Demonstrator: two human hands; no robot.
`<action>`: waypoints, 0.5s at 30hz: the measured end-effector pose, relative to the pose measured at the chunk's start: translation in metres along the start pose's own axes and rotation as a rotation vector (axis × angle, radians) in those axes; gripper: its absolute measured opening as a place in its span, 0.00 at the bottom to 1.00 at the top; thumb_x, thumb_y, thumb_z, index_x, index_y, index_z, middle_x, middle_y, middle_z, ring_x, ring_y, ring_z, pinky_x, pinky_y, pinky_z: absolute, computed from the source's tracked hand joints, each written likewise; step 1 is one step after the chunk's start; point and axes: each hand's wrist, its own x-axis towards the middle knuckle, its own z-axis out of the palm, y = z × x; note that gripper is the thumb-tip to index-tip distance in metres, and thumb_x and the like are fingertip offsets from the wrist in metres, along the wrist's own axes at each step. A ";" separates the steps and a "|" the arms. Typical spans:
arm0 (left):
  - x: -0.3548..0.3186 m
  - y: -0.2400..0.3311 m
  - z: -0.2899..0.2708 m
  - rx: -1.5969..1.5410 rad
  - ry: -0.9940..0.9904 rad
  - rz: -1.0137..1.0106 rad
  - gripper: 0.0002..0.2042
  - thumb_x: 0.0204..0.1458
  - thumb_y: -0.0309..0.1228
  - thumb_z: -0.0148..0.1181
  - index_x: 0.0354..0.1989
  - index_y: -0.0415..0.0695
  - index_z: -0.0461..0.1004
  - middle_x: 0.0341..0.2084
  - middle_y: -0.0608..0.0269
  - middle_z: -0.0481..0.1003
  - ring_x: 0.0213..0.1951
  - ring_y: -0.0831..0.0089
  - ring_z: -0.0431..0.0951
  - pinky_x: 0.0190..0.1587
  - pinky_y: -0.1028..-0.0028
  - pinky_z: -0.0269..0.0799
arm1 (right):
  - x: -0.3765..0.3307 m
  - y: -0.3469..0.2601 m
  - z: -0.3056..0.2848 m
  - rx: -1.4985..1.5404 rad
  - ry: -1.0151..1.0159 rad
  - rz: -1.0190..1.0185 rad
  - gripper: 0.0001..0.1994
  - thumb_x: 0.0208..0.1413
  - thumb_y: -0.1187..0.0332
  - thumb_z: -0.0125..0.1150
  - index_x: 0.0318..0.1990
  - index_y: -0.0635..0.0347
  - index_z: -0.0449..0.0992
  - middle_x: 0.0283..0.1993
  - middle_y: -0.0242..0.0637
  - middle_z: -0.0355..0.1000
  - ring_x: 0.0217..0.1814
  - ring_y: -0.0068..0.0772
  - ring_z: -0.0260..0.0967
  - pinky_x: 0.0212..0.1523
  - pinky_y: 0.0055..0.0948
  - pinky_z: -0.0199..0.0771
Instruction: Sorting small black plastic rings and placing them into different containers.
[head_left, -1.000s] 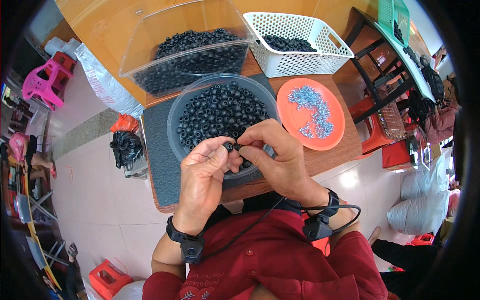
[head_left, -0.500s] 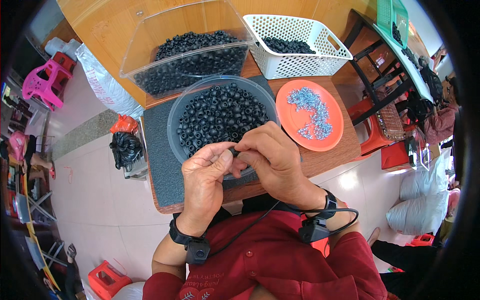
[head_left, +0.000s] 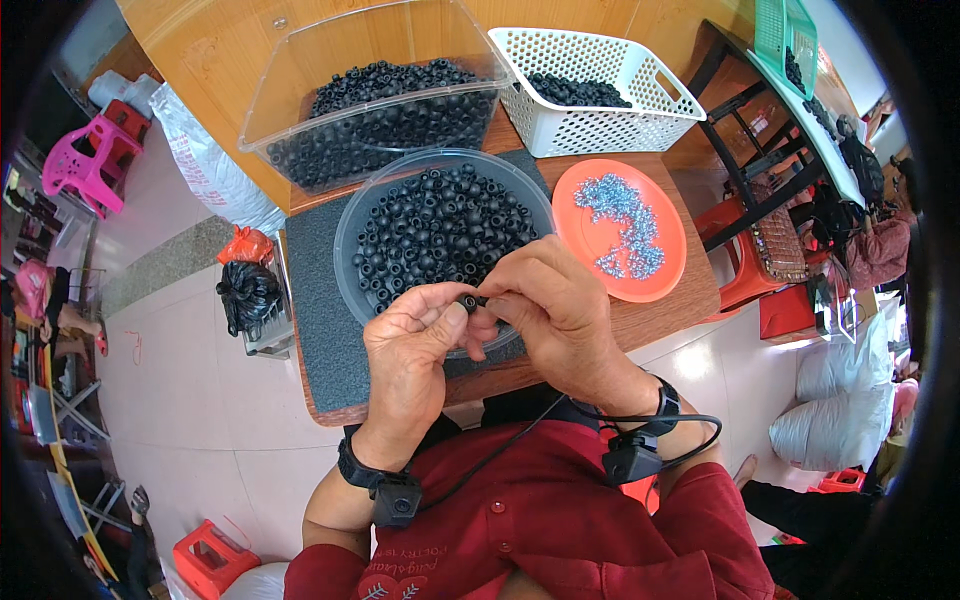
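Observation:
My left hand (head_left: pixel 410 345) and my right hand (head_left: pixel 555 305) meet over the near rim of a round clear bowl (head_left: pixel 350 225) full of small black ring-shaped parts (head_left: pixel 435 230). Between the fingertips of both hands sits one small black ring part (head_left: pixel 468 300), pinched from both sides. Whether a metal piece is also in the fingers is hidden. An orange plate (head_left: pixel 590 250) with several small silvery metal pieces (head_left: pixel 622 222) lies just right of the bowl, near my right hand.
The bowl stands on a dark grey mat (head_left: pixel 315 300) on a wooden table (head_left: pixel 690 290). Behind are a clear tub (head_left: pixel 290 90) and a white basket (head_left: pixel 600 125), both holding black parts. A dark stand with a green basket (head_left: pixel 785 30) is at right; bags and stools sit on the floor.
Both hands have drawn slightly toward me and down over the bowl's near rim, still pinching the small black part between them.

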 end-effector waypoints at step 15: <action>-0.003 -0.003 -0.002 0.140 0.010 0.043 0.08 0.56 0.22 0.54 0.43 0.32 0.72 0.31 0.55 0.78 0.31 0.74 0.78 0.32 0.78 0.72 | -0.001 0.001 0.002 -0.023 -0.055 -0.019 0.08 0.42 0.82 0.59 0.32 0.62 0.74 0.30 0.38 0.70 0.33 0.40 0.64 0.32 0.34 0.64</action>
